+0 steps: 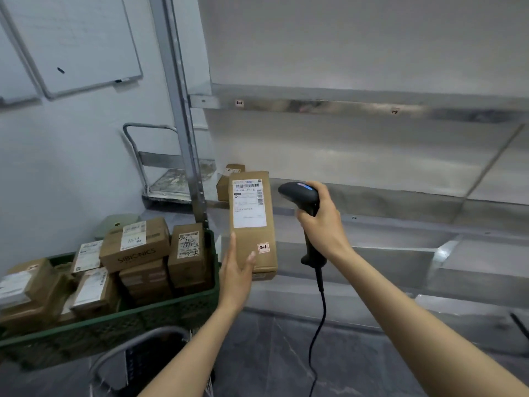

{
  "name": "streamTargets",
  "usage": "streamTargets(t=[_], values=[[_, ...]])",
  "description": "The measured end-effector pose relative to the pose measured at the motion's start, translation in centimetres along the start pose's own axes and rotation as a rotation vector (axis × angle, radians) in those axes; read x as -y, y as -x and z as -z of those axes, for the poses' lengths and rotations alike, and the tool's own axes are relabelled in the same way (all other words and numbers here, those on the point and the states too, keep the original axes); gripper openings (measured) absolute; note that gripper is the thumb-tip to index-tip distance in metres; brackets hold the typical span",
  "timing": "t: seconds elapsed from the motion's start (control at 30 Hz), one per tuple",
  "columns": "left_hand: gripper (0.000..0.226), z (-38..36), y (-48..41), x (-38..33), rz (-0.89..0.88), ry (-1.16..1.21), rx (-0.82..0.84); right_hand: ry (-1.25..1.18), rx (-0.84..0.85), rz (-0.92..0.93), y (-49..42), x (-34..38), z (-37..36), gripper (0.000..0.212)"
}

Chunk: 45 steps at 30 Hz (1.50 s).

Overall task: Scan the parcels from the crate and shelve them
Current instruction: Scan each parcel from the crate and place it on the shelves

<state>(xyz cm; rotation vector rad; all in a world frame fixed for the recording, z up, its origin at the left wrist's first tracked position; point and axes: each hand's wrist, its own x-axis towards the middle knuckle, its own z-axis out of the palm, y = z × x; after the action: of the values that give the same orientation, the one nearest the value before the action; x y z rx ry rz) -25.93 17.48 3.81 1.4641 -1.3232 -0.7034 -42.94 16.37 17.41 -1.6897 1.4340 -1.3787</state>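
Your left hand [236, 270] grips the box [252, 224], right hand [322, 222] clamps the scanner [300, 196]; tilt its nose squarely toward the barcode label [249, 204] and hold steady

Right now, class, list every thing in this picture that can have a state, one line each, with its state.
long parcel: upright, label facing the camera, held.
left grip: holds the long parcel at its lower end.
right grip: holds the scanner's handle.
scanner: head pointed towards the long parcel.
green crate: loaded with parcels.
small parcel: resting on the shelf.
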Motion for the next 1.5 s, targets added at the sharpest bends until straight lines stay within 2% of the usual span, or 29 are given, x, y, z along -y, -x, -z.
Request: streamTargets(t=[0.23, 0.57, 1.1, 1.5], values=[[0.068, -2.7, 0.6, -3.0, -0.12, 0.005, 0.03, -0.002, -0.07, 0.014, 1.3, 2.9, 3.7, 0.05], [0.07, -3.8, -0.9, -4.2, -0.219, 0.013, 0.05, 0.01, -0.106, 0.035, 0.7, 5.5, 5.0, 0.047], [0.07, -3.3, -2.2, -4.0, -0.229, 0.049, 0.106, 0.03, -0.128, 0.002, -0.3, 5.5, 3.5, 0.047], [0.068, -4.6, -3.5, -3.4, -0.161, 0.022, 0.121, 0.035, -0.116, -0.006, -2.1, 2.8, 4.4, 0.047]])
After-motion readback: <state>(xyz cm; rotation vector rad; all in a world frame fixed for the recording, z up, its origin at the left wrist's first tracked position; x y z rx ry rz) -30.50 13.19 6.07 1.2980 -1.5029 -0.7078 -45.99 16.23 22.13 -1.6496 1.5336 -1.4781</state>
